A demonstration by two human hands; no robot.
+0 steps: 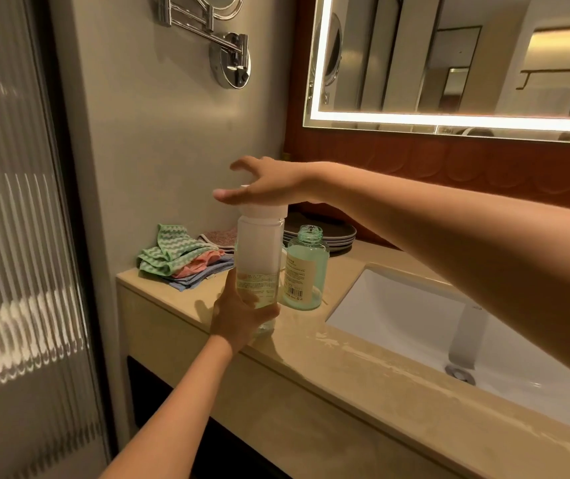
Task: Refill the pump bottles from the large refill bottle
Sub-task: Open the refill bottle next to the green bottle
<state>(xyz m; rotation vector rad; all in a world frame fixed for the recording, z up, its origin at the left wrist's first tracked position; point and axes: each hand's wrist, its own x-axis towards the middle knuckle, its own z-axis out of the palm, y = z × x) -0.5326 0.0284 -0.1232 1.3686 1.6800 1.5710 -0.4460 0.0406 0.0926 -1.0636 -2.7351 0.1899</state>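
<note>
We hold a tall clear bottle (259, 257) upright near the front edge of the surface (345, 368). Our left hand (238, 316) grips its lower part, with the fingers curled round it and the thumb (231, 286) up along the side facing us. We cannot tell if the bottle's bottom rests on the surface or is a little above it. The bottle has a white cap (264, 211). Our right hand (269, 184) comes in from the right and lies flat on top of that cap, its fingers (242, 164) spread wide and holding nothing. Just beside the tall bottle, on its right, stands a green bottle (306, 271) with no lid on its neck. Behind them are a pile of folded cloths (180, 257) and a stack of dark plates (335, 233). A white sink (397, 305) is set into the surface on the right, and a lit mirror (449, 63) hangs above it.
</note>
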